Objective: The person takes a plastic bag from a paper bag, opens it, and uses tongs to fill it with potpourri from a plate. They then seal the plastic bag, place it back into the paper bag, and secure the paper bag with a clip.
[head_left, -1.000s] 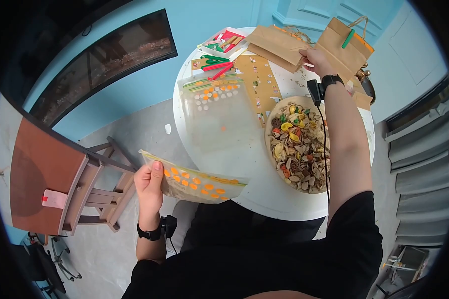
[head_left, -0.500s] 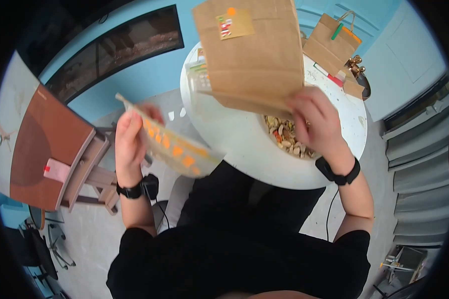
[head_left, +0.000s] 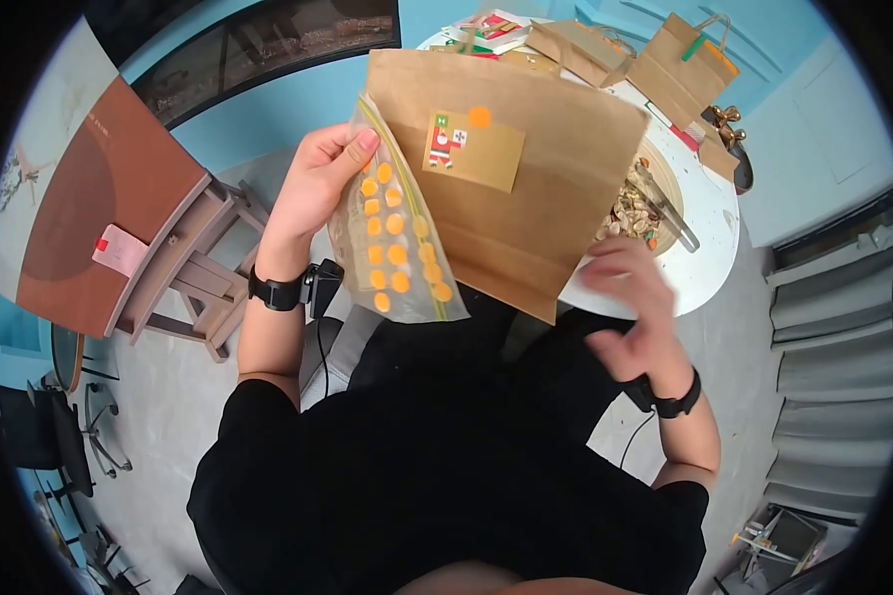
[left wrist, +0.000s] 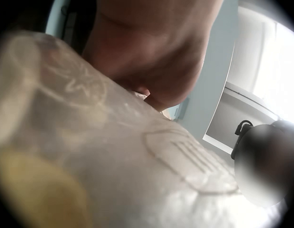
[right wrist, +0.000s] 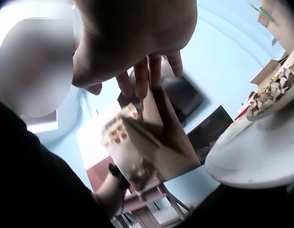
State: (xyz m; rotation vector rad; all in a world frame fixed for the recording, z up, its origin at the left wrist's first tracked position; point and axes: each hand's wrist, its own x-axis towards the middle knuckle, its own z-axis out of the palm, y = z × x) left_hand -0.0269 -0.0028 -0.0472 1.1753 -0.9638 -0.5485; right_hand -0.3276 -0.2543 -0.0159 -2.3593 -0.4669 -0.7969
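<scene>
My left hand pinches the top edge of a clear zip bag with orange dots, thumb in front. Directly behind it, a brown paper bag stands upright in the air, bearing a gold card with a Santa figure and an orange sticker; the left fingers behind the bags are hidden. To the right of the paper bag, my right hand is blurred, its fingers extended and apart. The right wrist view shows that hand above the paper bag. Close up, the zip bag fills the left wrist view.
A round white table carries a plate of dried slices with metal tongs on it. Farther back are another paper bag, a handled bag and a red-and-green pile. A brown table stands left.
The paper bag has come off the table, carried by the right hand, to beside the zip bag. The right hand has since let it go. The left hand has moved up with the zip bag.
</scene>
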